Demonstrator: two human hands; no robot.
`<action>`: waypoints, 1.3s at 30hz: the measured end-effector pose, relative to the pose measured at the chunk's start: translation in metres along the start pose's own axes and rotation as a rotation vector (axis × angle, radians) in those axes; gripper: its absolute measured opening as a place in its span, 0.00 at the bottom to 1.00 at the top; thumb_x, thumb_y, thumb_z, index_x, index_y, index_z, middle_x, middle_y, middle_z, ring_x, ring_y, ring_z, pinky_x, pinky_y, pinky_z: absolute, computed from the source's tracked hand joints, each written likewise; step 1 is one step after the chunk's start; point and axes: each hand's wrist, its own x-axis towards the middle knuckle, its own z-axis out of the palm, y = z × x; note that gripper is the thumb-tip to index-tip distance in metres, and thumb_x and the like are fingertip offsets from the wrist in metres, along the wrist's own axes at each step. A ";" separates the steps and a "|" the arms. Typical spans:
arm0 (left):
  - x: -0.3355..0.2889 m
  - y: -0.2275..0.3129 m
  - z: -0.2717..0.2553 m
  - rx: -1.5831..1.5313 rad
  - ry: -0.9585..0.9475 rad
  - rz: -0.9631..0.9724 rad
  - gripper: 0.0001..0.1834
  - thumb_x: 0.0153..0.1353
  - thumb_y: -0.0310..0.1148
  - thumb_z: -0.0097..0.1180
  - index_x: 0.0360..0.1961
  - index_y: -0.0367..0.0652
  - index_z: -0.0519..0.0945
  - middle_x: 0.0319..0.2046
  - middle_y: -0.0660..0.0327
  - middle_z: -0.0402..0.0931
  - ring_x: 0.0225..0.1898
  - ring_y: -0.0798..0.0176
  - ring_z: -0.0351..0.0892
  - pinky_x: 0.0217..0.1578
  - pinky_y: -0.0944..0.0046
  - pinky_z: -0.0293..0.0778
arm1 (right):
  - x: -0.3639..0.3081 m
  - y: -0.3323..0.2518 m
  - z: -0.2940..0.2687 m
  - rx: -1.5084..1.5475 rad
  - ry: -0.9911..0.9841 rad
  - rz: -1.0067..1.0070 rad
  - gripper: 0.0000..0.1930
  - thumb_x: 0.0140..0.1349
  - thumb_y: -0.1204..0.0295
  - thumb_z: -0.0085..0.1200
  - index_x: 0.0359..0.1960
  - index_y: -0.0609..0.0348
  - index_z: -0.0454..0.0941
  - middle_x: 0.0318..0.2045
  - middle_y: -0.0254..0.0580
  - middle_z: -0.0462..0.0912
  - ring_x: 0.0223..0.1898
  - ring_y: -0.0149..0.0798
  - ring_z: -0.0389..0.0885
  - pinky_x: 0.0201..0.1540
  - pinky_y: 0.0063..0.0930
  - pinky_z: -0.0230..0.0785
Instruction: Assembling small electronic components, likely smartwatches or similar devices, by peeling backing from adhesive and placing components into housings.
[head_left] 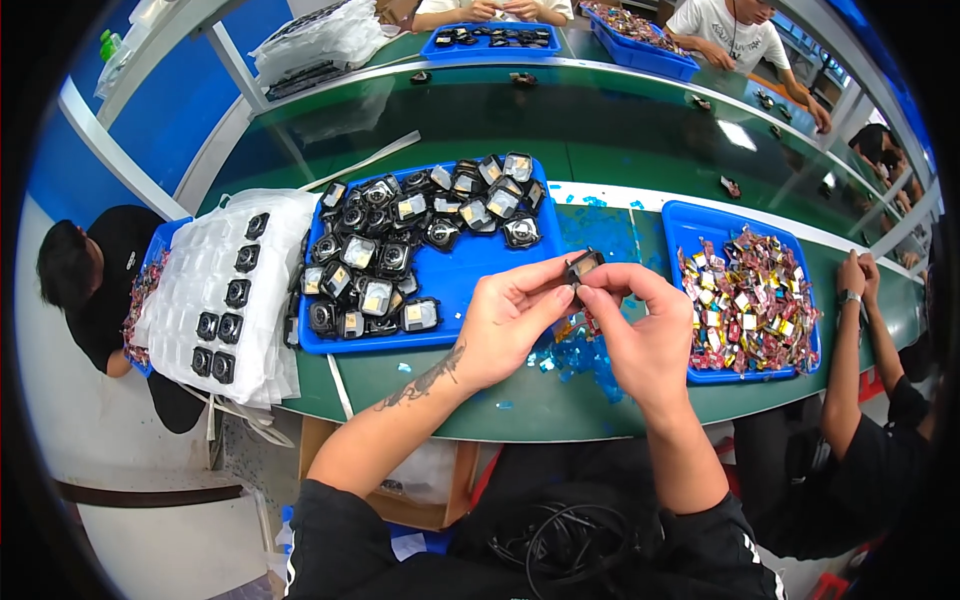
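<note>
Between my two hands, above the green table, is a small black square module [585, 264], pinched by the fingertips of both. My left hand [515, 312] grips it from the left with thumb and forefinger. From the right, the thumb and forefinger of my right hand [645, 325] close on its lower edge; the exact contact is partly hidden by the fingers. Left of my hands lies a blue tray [470, 290] heaped with similar black modules [395, 255], some showing round speaker-like faces. To the right, another blue tray [810, 262] holds a pile of small red, white and yellow parts [745, 310].
A stack of white moulded trays [180, 290] stands at the left, several black modules in the top one. Blue film scraps [590, 360] litter the green table [440, 420]. Co-workers sit at the left, right and far side. A dark conveyor belt [600, 130] runs beyond the trays.
</note>
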 end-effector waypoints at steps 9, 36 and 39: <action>-0.001 -0.005 0.001 0.039 -0.032 0.041 0.22 0.67 0.22 0.48 0.63 0.32 0.67 0.53 0.56 0.76 0.52 0.69 0.75 0.52 0.69 0.72 | 0.001 -0.005 -0.005 0.002 -0.020 0.032 0.03 0.53 0.80 0.61 0.30 0.65 0.83 0.24 0.40 0.84 0.22 0.29 0.75 0.31 0.24 0.68; -0.003 -0.012 0.001 -0.020 -0.032 0.049 0.21 0.68 0.25 0.50 0.61 0.31 0.69 0.51 0.56 0.77 0.49 0.69 0.76 0.49 0.69 0.74 | -0.004 0.008 -0.015 0.398 -0.045 0.183 0.13 0.51 0.78 0.65 0.36 0.62 0.73 0.30 0.33 0.75 0.34 0.28 0.74 0.40 0.24 0.69; -0.003 -0.007 0.002 -0.008 0.055 0.093 0.21 0.68 0.25 0.49 0.61 0.32 0.70 0.51 0.55 0.77 0.49 0.69 0.77 0.49 0.69 0.74 | -0.015 -0.004 -0.028 0.399 -0.146 0.252 0.17 0.54 0.79 0.64 0.45 0.62 0.73 0.37 0.35 0.78 0.40 0.28 0.77 0.46 0.24 0.72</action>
